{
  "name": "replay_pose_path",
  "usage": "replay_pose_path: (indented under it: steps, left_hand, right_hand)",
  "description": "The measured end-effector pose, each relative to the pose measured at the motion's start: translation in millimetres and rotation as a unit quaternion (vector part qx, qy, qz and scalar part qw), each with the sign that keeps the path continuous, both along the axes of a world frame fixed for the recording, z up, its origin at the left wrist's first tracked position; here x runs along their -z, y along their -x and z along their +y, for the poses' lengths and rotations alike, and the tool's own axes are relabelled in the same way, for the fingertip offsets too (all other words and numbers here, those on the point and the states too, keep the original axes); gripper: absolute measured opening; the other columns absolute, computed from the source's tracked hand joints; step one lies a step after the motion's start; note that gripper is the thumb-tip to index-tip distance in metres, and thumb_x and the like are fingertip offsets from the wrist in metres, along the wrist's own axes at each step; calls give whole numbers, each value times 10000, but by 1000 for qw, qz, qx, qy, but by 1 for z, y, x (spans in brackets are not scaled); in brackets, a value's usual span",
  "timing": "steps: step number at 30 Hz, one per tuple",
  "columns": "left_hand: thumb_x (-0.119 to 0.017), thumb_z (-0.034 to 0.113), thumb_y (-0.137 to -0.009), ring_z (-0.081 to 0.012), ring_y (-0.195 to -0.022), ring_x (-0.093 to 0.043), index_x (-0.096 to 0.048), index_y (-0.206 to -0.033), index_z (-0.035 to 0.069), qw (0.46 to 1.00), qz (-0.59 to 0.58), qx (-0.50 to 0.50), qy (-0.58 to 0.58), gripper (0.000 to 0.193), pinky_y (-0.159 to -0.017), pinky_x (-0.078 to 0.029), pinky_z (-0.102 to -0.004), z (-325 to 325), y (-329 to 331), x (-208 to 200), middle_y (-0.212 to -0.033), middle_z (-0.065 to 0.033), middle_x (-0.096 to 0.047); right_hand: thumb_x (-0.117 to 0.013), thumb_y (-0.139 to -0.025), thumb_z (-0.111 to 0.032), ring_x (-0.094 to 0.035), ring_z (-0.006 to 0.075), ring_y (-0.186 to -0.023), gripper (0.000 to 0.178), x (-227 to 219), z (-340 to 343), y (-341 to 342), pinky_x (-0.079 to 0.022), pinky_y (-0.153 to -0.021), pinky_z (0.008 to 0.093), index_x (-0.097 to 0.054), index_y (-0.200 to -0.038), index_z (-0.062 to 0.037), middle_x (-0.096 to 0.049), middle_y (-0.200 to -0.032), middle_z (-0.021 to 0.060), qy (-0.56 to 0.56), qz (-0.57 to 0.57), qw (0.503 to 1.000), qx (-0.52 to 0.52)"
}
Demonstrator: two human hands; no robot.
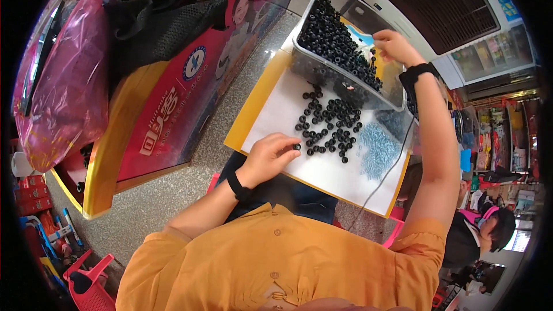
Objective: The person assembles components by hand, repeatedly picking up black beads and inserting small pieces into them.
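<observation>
My left hand [266, 159] is over the near left part of a white board, thumb and fingers pinched on a small black ring-shaped part [296, 146]. To its right lies a loose group of black ring-shaped parts [331, 118], with a spread of tiny light-blue pieces [378, 148] beyond them. My right hand [396, 48] is over the right side of a clear plastic bin [315, 69], fingers closed; whatever they hold is too small to make out. Many more black ring-shaped parts [337, 37] fill much of the bin.
The white board [268, 118] has yellow edges. A thin grey cable [384, 174] crosses its right side, near a clear bag [394, 122]. Left stands a red and yellow counter [167, 115] with bags on it. Another person [481, 236] is at far right.
</observation>
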State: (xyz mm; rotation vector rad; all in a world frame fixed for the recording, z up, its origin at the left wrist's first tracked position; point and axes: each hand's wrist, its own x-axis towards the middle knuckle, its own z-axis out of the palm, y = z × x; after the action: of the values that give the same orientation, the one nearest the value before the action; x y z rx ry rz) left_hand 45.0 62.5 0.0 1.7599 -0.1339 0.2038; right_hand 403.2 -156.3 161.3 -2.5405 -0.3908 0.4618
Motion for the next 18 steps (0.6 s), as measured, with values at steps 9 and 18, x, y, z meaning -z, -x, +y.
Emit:
replay_pose_path:
  steps: [9, 18]
  left_hand:
    - [-715, 152, -871, -209, -757, -636, -680, -1072, 55, 1000, -20, 10, 3, 226, -677, -512, -310, 3, -4, 2, -865, -83, -634]
    - [-726, 125, -848, -192, -757, -626, -695, -1070, 53, 999, -20, 15, 25, 235, -680, -502, -299, 3, -4, 3, -850, -74, -627]
  right_hand:
    - [-646, -850, -364, -654, 295, -949, 759, 44, 46, -17, -586, -694, 393, -315, -1522, -240, -590, -1287, 162, 319, 136, 937, -32]
    - [-636, -865, -279, -497, 276, -1225, 759, 70, 26, -6, -439, -944, 469, -292, -1532, -166, -447, -1462, 111, 156, 181, 970, 39]
